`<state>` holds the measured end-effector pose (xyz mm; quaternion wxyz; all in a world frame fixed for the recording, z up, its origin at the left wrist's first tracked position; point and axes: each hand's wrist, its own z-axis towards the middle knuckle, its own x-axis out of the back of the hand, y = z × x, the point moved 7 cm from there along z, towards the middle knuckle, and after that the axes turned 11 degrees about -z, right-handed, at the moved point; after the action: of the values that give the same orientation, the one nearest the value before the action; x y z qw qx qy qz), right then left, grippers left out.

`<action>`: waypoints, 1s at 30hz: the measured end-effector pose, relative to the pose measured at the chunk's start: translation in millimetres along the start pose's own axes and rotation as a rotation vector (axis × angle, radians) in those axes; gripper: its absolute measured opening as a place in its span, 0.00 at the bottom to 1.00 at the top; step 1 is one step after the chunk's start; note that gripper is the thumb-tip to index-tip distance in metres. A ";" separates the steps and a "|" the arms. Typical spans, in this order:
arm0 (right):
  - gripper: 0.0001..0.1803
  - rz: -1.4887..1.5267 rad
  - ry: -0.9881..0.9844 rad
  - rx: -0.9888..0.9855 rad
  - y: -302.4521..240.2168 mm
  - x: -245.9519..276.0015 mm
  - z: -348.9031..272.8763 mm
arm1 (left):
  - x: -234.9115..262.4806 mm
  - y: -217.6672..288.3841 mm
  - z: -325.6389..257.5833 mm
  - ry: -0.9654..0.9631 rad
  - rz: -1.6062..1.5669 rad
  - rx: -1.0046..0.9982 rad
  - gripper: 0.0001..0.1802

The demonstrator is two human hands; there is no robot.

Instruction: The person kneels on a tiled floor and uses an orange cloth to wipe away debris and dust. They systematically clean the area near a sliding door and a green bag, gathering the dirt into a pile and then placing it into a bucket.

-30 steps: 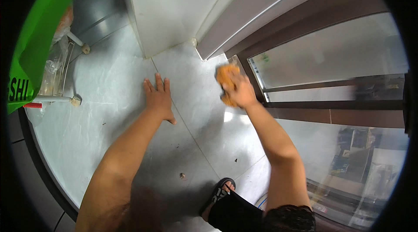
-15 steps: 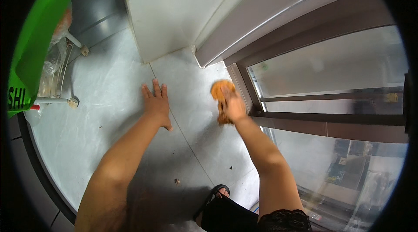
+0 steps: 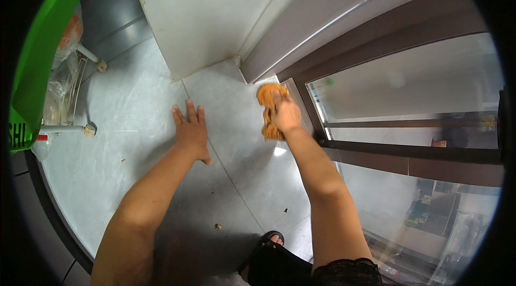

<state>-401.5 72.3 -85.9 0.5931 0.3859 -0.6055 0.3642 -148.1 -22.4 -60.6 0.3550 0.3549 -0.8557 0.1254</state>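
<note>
An orange-brown cloth (image 3: 273, 131) lies bunched against the grey tiled floor (image 3: 231, 103), close to the foot of the brown sliding-door frame. My right hand (image 3: 286, 113) grips it from above and presses it down; the cloth sticks out on both sides of the fingers. To the left, my left hand (image 3: 191, 131) rests flat on the tiles with its fingers spread, holding nothing. A dark tile joint runs just right of that hand.
A white wall corner (image 3: 204, 17) stands ahead. Glass door panels (image 3: 403, 92) line the right side. At left are a green bag (image 3: 43, 55) and a white wheeled rack (image 3: 67, 127) with plastic bags. Small debris (image 3: 217, 227) dots the floor near my sandalled foot (image 3: 275, 239).
My right hand and the cloth have slid a little forward and left, toward the wall corner. My left hand stays planted; the view has shifted slightly.
</note>
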 end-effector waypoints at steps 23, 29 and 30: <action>0.30 0.022 -0.178 0.093 23.2 -10.0 -132.9 | 3.0 -7.8 -6.5 -0.018 -0.049 -0.024 0.80; 0.23 0.124 -0.108 0.157 23.4 40.7 -156.4 | -2.2 -6.2 -0.2 0.039 -0.068 -0.029 0.80; 0.24 0.157 0.043 0.064 31.3 40.8 -137.4 | -3.1 -5.6 0.4 0.052 -0.069 -0.033 0.80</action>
<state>-369.5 208.0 -40.4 0.5632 0.3479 -0.6091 0.4369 -142.8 -25.0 -63.3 0.3872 0.3751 -0.8353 0.1082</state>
